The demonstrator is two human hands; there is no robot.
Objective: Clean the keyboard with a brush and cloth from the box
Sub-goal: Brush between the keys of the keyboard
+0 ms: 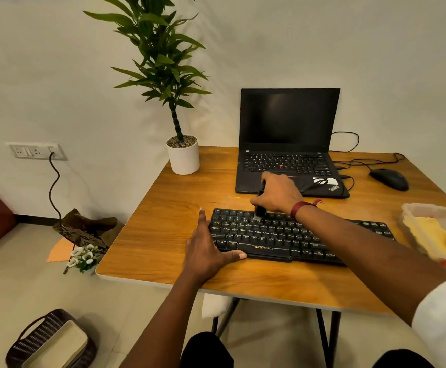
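Now: black full-size keyboard [296, 237] lies flat near the front edge of the wooden tabletop [160, 229], long side toward the person. Small black brush with pale bristles [260, 208] stands nearly upright on the upper key rows, left of centre, bristles touching the keys. Right hand [276, 195] is curled round the brush handle from above, probably so the bristles can dig down between keycaps. Left hand [206, 251] lies flat, fingers straight, holding nothing. Its forefinger side is against the keyboard's left end and its thumb runs along the front edge, seemingly bracing the board against sliding under the strokes.

Judged stage: brushing under way, cloth step not yet done.

Clear plastic box [409, 216] sits at the right edge of the tabletop, just beside the keyboard's right end. Folded yellow cloth [439, 239] waits inside, handy for the right hand.

Farther back: open black laptop [288, 128], screen dark; black mouse [389, 179] to its right; green plant in a white pot [183, 158] at the far left corner.
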